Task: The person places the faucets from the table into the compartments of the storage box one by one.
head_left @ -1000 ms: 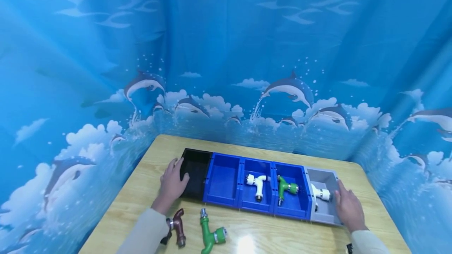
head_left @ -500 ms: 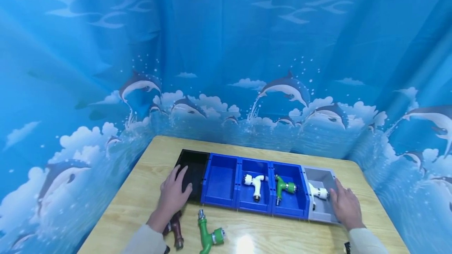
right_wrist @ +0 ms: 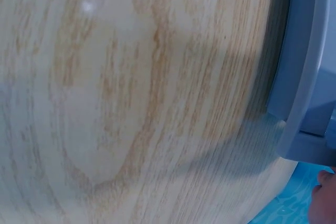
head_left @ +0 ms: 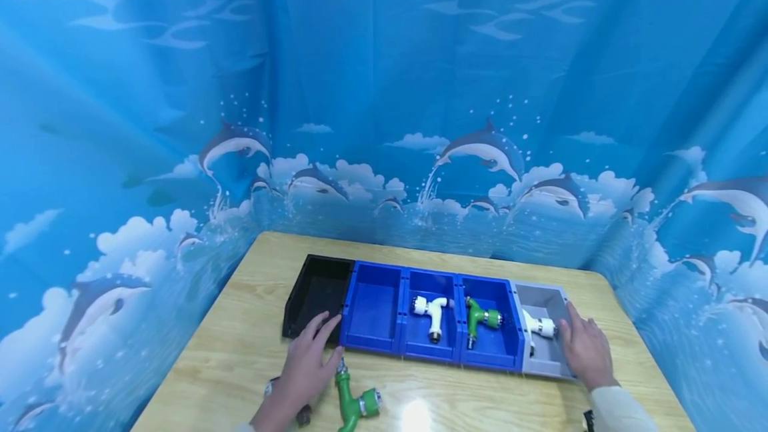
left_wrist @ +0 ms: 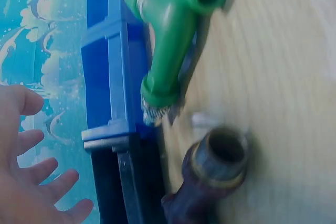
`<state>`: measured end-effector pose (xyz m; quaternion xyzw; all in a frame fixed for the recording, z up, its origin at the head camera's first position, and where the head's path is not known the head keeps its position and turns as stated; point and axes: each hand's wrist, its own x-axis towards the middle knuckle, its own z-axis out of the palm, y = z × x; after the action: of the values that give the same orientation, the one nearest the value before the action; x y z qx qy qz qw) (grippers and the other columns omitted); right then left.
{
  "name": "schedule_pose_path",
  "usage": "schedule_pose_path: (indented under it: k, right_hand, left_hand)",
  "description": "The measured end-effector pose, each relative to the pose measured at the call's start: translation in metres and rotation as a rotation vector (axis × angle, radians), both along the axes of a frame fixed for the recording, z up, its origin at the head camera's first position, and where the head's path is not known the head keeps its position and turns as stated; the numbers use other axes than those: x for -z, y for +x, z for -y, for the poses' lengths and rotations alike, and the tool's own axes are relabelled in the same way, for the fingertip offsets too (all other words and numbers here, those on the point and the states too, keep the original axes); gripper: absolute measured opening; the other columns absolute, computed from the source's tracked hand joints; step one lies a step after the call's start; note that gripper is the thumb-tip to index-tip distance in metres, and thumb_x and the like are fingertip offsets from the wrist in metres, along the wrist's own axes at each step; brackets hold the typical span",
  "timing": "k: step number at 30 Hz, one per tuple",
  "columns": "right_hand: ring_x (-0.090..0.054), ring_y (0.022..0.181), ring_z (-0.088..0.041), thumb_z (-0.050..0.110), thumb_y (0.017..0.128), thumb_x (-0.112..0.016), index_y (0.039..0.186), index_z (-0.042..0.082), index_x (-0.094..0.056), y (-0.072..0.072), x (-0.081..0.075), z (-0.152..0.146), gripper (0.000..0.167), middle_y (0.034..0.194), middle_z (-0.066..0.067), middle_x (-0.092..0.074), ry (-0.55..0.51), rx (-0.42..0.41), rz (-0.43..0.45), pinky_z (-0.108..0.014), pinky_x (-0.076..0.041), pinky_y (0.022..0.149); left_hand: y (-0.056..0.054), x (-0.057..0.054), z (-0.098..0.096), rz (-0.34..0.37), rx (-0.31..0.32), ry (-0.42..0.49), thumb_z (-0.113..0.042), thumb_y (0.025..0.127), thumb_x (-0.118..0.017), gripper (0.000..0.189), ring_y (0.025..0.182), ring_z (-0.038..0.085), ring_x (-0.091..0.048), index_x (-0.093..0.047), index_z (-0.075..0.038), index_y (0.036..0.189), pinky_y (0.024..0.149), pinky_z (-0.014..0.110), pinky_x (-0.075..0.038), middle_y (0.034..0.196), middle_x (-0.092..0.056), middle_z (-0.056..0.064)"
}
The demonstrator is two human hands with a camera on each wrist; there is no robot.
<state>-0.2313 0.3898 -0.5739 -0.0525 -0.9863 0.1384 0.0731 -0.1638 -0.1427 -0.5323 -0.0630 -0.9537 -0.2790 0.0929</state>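
Observation:
My left hand [head_left: 303, 372] hovers in front of the black bin [head_left: 318, 285], fingers spread and holding nothing. Beneath it lies a dark brown tap [left_wrist: 205, 182], mostly hidden by the hand in the head view. A green tap [head_left: 351, 395] lies on the table just right of that hand, its threaded end toward the bins. At the far right my right hand [head_left: 591, 355] rests on the side rim of the grey bin [head_left: 549, 369], fingers extended. Inside the grey bin is a white tap [head_left: 543, 327], partly hidden by the bin's wall.
Between the black and grey bins stand three joined blue bins [head_left: 375, 305]. The middle one holds a white tap [head_left: 436, 315], the right one a green tap [head_left: 478, 319]. All stand on a wooden table [head_left: 228, 325], with a dolphin-print curtain [head_left: 384, 119] behind it.
My left hand has moved back from beside the black bin toward the near side, over the brown tap. My right hand stays at the grey bin. The head view has shifted slightly.

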Motion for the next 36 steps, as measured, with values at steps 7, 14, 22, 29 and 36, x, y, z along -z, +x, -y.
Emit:
schedule_pose_path:
  k: [7, 14, 22, 29, 36]
  right_hand:
    - [-0.03, 0.122, -0.064, 0.031, 0.107, -0.025, 0.149, -0.005, -0.023, 0.0, 0.0, -0.002, 0.055, 0.135, -0.042, -0.037, -0.002, -0.015, -0.035, -0.071, -0.025, 0.101]
    - [-0.03, 0.121, -0.065, 0.032, 0.107, -0.025, 0.149, -0.005, -0.023, 0.0, -0.002, -0.002, 0.056, 0.134, -0.042, -0.038, -0.016, -0.025, -0.032, -0.072, -0.026, 0.1]
    - [-0.028, 0.124, -0.064, 0.036, 0.106, -0.024, 0.15, -0.006, -0.02, 0.0, -0.001, -0.002, 0.061, 0.135, -0.042, -0.036, -0.016, -0.012, 0.007, -0.07, -0.023, 0.103]
    - [-0.031, 0.121, -0.065, 0.038, 0.106, -0.029, 0.148, -0.007, -0.023, 0.001, 0.0, -0.002, 0.062, 0.132, -0.042, -0.04, -0.016, -0.029, -0.039, -0.07, -0.026, 0.101]
    - [-0.032, 0.12, -0.065, 0.041, 0.105, -0.027, 0.15, -0.006, -0.02, 0.0, 0.0, -0.003, 0.065, 0.13, -0.043, -0.041, -0.02, -0.025, -0.033, -0.07, -0.027, 0.1]
  left_hand:
    - [0.018, 0.009, -0.013, 0.019, 0.077, 0.009, -0.022, 0.088, -0.068, 0.054, 0.129, 0.038, -0.046, -0.053, -0.013, 0.139, 0.098, 0.064, -0.039, 0.143, -0.047, 0.016]
    - [0.028, 0.022, -0.024, 0.091, 0.114, 0.027, -0.026, 0.089, -0.066, 0.055, 0.133, 0.041, -0.04, -0.051, -0.014, 0.141, 0.103, 0.068, -0.031, 0.145, -0.044, 0.016]
    - [0.04, 0.034, -0.033, 0.114, 0.12, 0.054, -0.035, 0.088, -0.067, 0.06, 0.133, 0.045, -0.037, -0.05, -0.016, 0.142, 0.102, 0.069, -0.031, 0.15, -0.037, 0.017]
    - [0.044, 0.042, -0.037, 0.098, 0.157, 0.036, -0.044, 0.086, -0.066, 0.062, 0.133, 0.043, -0.038, -0.052, -0.017, 0.14, 0.1, 0.068, -0.034, 0.148, -0.04, 0.018]
    - [0.044, 0.052, -0.04, 0.183, 0.19, -0.012, -0.055, 0.082, -0.066, 0.071, 0.137, 0.047, -0.03, -0.05, -0.019, 0.141, 0.102, 0.069, -0.031, 0.15, -0.035, 0.019]
